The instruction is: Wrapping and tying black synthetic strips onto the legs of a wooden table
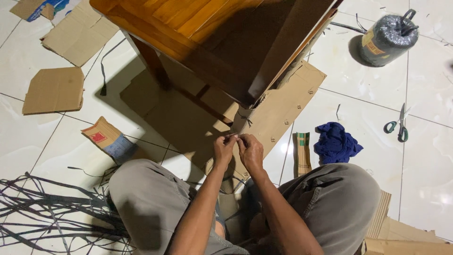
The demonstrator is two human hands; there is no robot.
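A brown wooden table (pixel 198 28) stands over me, one leg (pixel 241 120) partly wrapped in cardboard with a dark strap around it. My left hand (pixel 223 150) and my right hand (pixel 250 152) meet just below that leg, fingertips pinched together on a thin strap end (pixel 234 137). Both hands sit above a flat cardboard sheet (pixel 278 108) on the floor. My knees in grey trousers frame the hands on both sides.
Green-handled scissors (pixel 399 126) and a blue cloth (pixel 336 143) lie to the right. A dark roll of strapping (pixel 388 38) stands at the far right. Loose black straps (pixel 42 208) pile at lower left. Cardboard scraps (pixel 54 89) scatter on the white tiles.
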